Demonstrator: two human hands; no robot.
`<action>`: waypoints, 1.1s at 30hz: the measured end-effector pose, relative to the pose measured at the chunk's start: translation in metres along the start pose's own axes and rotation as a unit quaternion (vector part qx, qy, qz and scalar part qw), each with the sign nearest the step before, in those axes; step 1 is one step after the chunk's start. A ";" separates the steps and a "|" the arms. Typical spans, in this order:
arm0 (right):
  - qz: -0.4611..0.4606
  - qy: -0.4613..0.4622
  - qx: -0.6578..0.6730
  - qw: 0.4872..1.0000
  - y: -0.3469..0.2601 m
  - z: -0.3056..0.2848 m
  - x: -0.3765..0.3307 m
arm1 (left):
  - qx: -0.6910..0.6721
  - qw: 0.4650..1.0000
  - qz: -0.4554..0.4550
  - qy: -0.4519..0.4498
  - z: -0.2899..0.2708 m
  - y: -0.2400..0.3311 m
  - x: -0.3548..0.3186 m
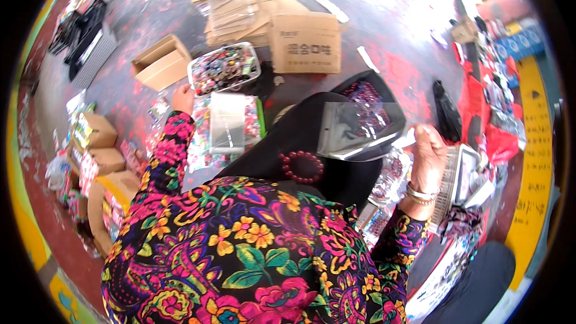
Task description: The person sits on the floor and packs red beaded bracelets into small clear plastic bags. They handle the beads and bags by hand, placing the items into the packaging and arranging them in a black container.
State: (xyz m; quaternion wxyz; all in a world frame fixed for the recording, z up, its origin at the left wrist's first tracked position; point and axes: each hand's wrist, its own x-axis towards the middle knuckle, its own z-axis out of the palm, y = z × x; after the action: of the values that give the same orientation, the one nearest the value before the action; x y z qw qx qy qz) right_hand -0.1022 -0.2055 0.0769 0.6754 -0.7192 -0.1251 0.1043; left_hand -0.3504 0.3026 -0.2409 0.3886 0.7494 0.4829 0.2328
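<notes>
My left hand (183, 99) is closed beside the white basket (257, 66) of mixed small trinkets; its fingertips are too small to make out. On the right, my right hand (428, 146) is raised with fingers pinched together. A small white piece (405, 139) shows at its fingertips, but I cannot tell whether it is gripped. A clear plastic bag (345, 139) lies across the black cloth on my lap, its edge near that hand. Left of the bag rests a dark red bead bracelet (287, 171). More dark red beads (365, 97) lie just beyond the bag.
Clear sleeves (228, 129) lie on colourful packets near my left arm. Ahead stand an open cardboard box (161, 72), a closed carton (306, 48) and flattened cardboard (264, 6). Packed goods and small boxes (96, 132) crowd the left. At right are a pale basket (447, 189) and red bags (474, 105).
</notes>
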 end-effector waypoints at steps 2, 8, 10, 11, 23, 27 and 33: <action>-0.023 -0.033 -0.009 0.999 -0.005 -0.001 0.001 | -0.142 0.983 -0.045 -0.104 -0.003 0.113 -0.028; -0.055 -0.152 -0.063 0.985 -0.051 0.016 0.000 | -0.249 0.897 0.162 -0.327 -0.006 0.321 -0.109; -0.056 -0.179 -0.061 0.980 -0.058 0.017 0.001 | -0.252 0.844 0.226 -0.415 0.000 0.362 -0.135; -0.059 -0.185 -0.066 0.979 -0.060 0.017 0.001 | -0.253 0.815 0.283 -0.438 0.006 0.375 -0.143; -0.233 -0.174 -0.206 0.935 -0.077 0.015 -0.008 | -0.279 0.697 0.292 -0.592 0.035 0.441 -0.177; -0.221 0.013 -0.076 0.972 -0.057 0.019 -0.006 | -0.245 0.755 0.567 -0.222 0.034 0.440 -0.181; 0.027 -0.067 0.242 0.967 -0.024 0.028 -0.013 | -0.116 0.708 0.694 -0.066 0.030 0.432 -0.180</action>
State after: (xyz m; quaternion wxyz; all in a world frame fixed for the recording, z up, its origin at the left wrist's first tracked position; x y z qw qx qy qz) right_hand -0.1246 -0.1822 0.0991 0.8164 -0.5285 -0.1217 0.1981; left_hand -0.1706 0.0287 0.0950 0.2321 0.8358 -0.2308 0.4407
